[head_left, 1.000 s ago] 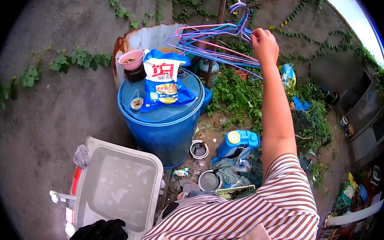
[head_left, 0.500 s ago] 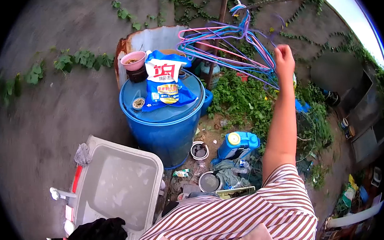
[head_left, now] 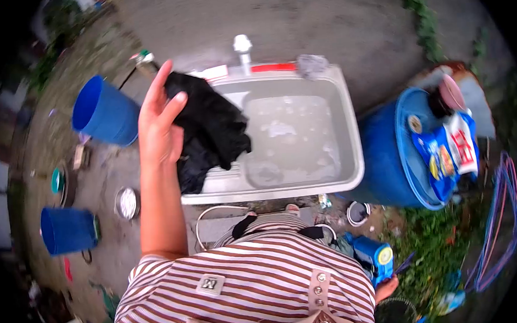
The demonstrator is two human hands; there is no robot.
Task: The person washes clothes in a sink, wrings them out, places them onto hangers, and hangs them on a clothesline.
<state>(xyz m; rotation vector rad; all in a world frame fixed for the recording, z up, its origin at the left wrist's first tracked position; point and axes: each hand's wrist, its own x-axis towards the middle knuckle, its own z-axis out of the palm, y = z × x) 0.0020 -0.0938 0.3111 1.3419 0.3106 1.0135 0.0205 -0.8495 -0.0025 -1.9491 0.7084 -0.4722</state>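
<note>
My left hand point(head_left: 161, 117) is raised at the left end of the sink, thumb and fingers apart. Right beside it a bunched black cloth point(head_left: 210, 126) lies over the sink's ledge, partly behind the hand. Cloudy, sudsy water point(head_left: 292, 136) fills the basin of the grey sink point(head_left: 352, 156). Low at my right side, my right hand point(head_left: 386, 289) shows only in part beside the blue tank point(head_left: 376, 257). A thin purple hanger point(head_left: 404, 264) sticks out by its closed fingers, most of it hidden.
A blue barrel point(head_left: 381, 155) right of the sink carries a blue-and-white detergent bag point(head_left: 448, 148) and a pink bowl point(head_left: 452, 94). Coloured hangers point(head_left: 498, 225) hang at far right. Blue buckets point(head_left: 107, 114) stand on the left. A white tap point(head_left: 242, 48) rises behind the basin.
The view has swung left to the sink. My right hand has come down from the hanging hangers to my side with a purple hanger. My left hand now shows fully beside the black cloth.
</note>
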